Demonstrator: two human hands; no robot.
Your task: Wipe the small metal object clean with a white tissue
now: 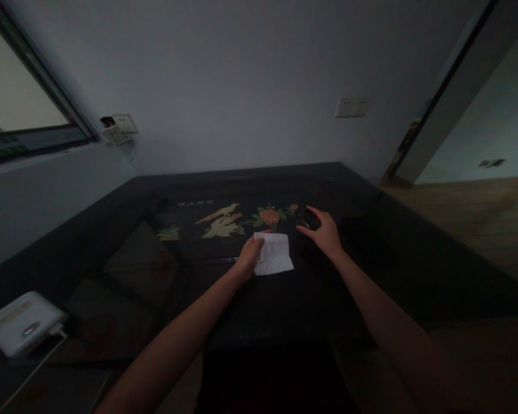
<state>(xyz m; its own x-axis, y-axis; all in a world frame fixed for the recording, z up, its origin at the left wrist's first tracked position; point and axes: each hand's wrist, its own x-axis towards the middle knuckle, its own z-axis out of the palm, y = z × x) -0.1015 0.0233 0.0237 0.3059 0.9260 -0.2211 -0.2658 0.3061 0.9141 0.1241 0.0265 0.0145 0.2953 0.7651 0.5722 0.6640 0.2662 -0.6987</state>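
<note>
My left hand (249, 256) holds a white paper tissue (275, 254) by its left edge, thumb on top, above the dark glossy table (224, 305). To the right, my right hand (323, 229) is closed around a small dark, shiny object (308, 219), gripped between thumb and fingers. Its kind is hard to make out in the dim light. The two hands are apart, and the tissue does not touch the dark object. Beyond them lies a picture of birds and flowers (224, 221) on the tabletop.
A white box-shaped device (23, 322) with a white cable (37, 368) sits at the table's left. Wall sockets (353, 107) are on the back wall, with more sockets (118, 127) near the window at left. A doorway stands at the right.
</note>
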